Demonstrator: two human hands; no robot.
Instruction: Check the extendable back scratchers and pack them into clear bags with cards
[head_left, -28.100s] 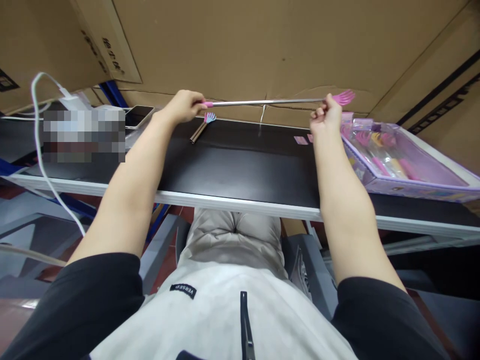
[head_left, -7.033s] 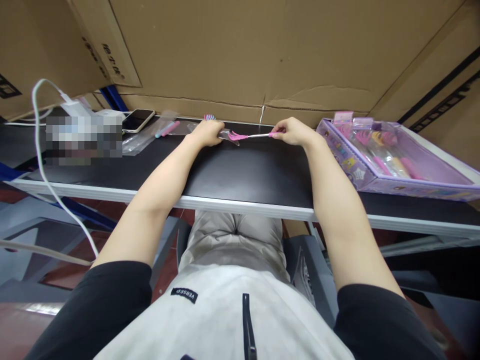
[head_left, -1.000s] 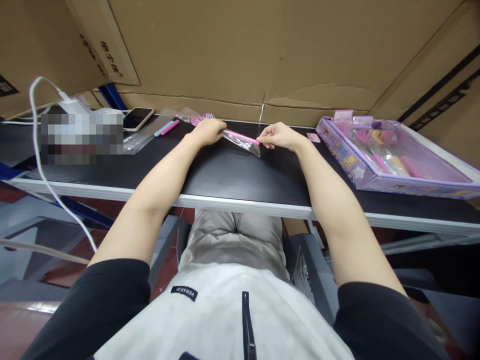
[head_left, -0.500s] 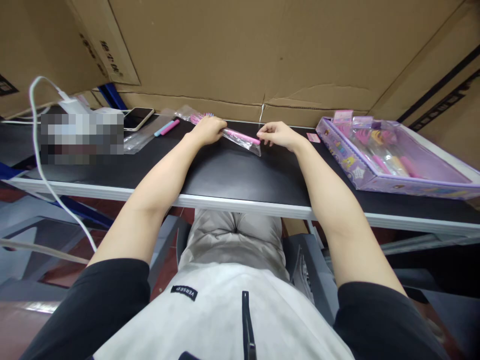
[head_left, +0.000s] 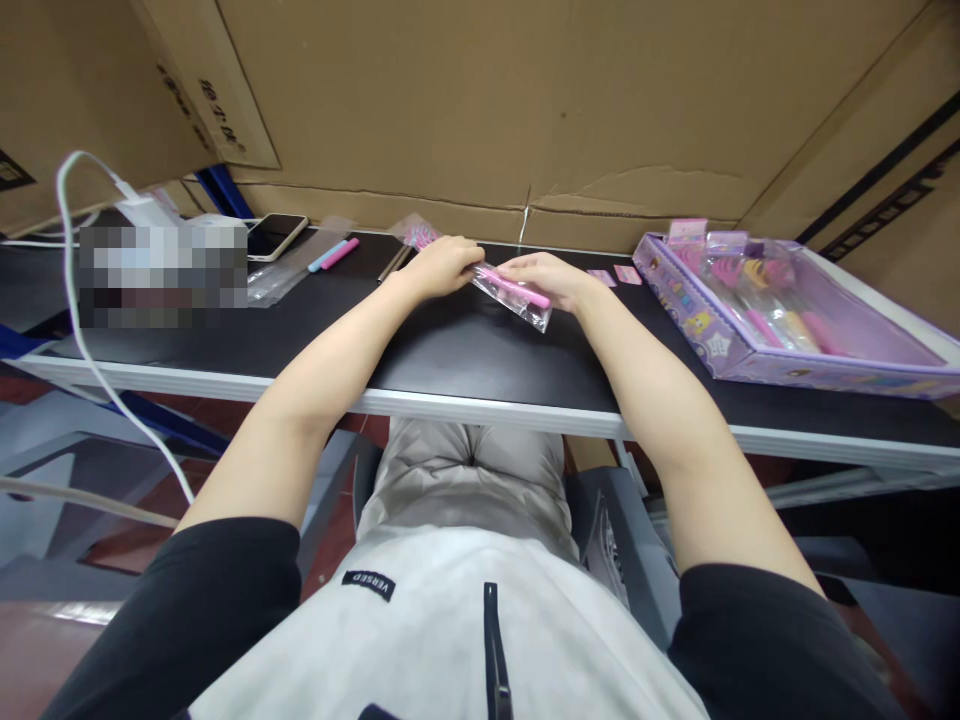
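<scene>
Across the middle of the frame, a black table (head_left: 480, 355) runs from side to side, its silver front edge (head_left: 480, 409) sloping slightly down toward the right. Between the forearms, dark surface shows from the hands to that edge, giving room on the near side. On the far side room is tighter: a cardboard wall (head_left: 525, 110) rises close behind the hands. Toward the right of the frame, a purple display box (head_left: 832, 378) bounds the space, with packaged back scratchers (head_left: 761, 290) inside; two small pink cards (head_left: 614, 276) lie between it and the right hand (head_left: 551, 280).

Just above centre, a pink back scratcher (head_left: 525, 292) in a clear plastic sleeve (head_left: 537, 319) slants from upper left to lower right. The left hand (head_left: 448, 266) has its grip clamped around the middle of the sleeved scratcher; the clawed head shows beyond it at the upper left, the pink handle at the lower right. The right hand's fingertips touch the handle's upper side, but whether that grip is pinched together or merely resting I can't tell from this angle.

Left of the left hand lie thin brownish rods (head_left: 394, 264), then a light-blue tube (head_left: 327, 257) beside a pink tube (head_left: 341, 254), and a phone (head_left: 278, 238) farther left.
</scene>
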